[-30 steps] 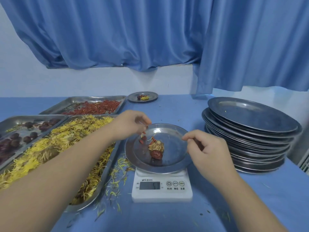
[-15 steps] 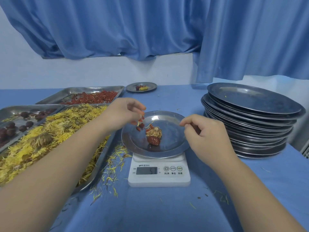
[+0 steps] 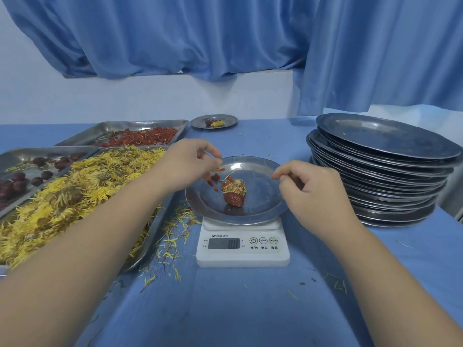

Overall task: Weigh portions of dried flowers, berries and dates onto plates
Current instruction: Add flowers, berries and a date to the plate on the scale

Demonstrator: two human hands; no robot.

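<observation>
The left fingertips (image 3: 217,160) are drawn together over the left rim of the plate (image 3: 263,214). One of the berries (image 3: 213,179) sits just under them, and it cannot be told whether it is pinched or already dropping. The left hand (image 3: 190,164) is curled. The right hand (image 3: 308,186) pinches the plate's right rim between thumb and forefinger.

The plate sits on the scale (image 3: 243,251) and holds the berries, a flower (image 3: 235,186) and a date (image 3: 235,199). The step looks like topping up berries. The next move calls for letting go, reading the display, then lifting the plate level towards the far plate (image 3: 225,119).
</observation>
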